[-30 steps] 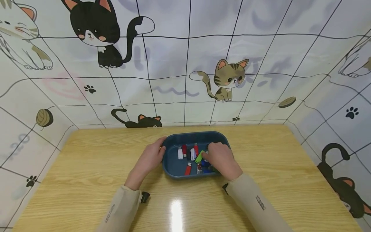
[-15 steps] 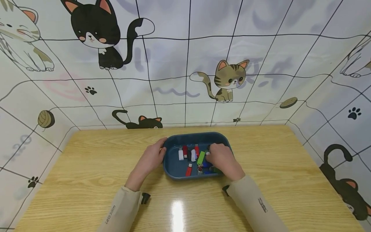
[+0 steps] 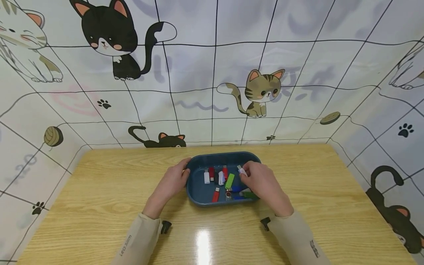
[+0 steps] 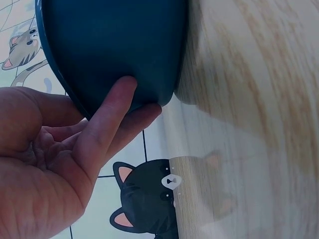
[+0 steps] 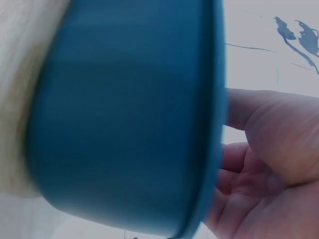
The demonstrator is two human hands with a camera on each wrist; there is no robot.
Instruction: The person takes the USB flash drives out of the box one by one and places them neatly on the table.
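A dark blue plastic tray (image 3: 198, 193) stands on the table with several USB flash drives in it. My left hand (image 3: 171, 180) holds its left end, with the thumb at the rim and fingertips (image 4: 127, 88) against the outer wall in the left wrist view. Over the tray's right end, my right hand (image 3: 263, 184) pinches a white USB flash drive (image 3: 242, 170), its metal plug pointing up and left. Below it lie a bright green drive (image 3: 230, 181), a blue one (image 3: 236, 188) and a dark green one (image 3: 247, 194). In the right wrist view, the tray wall hides the right fingertips.
Further left in the tray are a white drive (image 3: 207, 177), a red drive (image 3: 215, 195) and several others. The wood-grain table (image 3: 116, 191) meets a cat-patterned wall covering (image 3: 195, 73) at the back and sides.
The right hand has lifted and shifted slightly right with the white USB flash drive, now showing between its fingers. The dark green drive has come into fuller view. The left hand stays at the tray's end.
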